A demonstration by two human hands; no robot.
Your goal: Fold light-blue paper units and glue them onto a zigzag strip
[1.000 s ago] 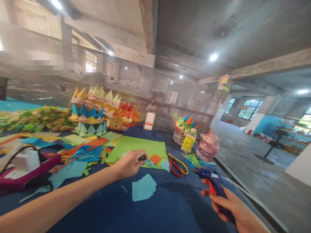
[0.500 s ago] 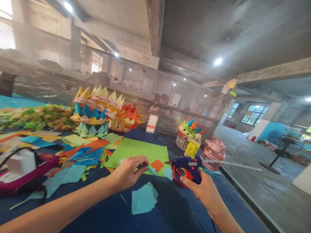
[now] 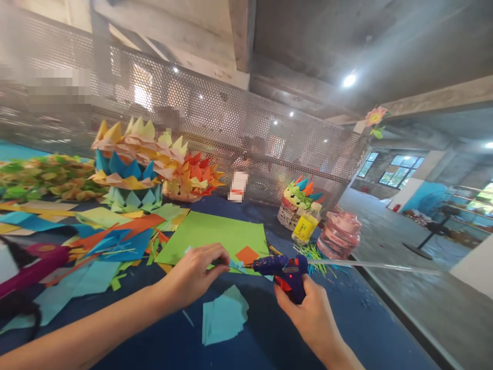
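Our right hand grips the blue glue gun, nozzle aimed at the small folded teal paper piece pinched in our left hand, just beyond a teal paper stack on the worktop.

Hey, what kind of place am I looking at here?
Probably a paper-craft workbench in a workshop hall: folded paper crowns, loose coloured sheets, and a blue glue gun in the right hand.

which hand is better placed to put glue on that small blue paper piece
Right, probably. The right hand grips the blue glue gun, its nozzle aimed at the small blue paper piece. The left hand is pinching that piece over the green sheet.
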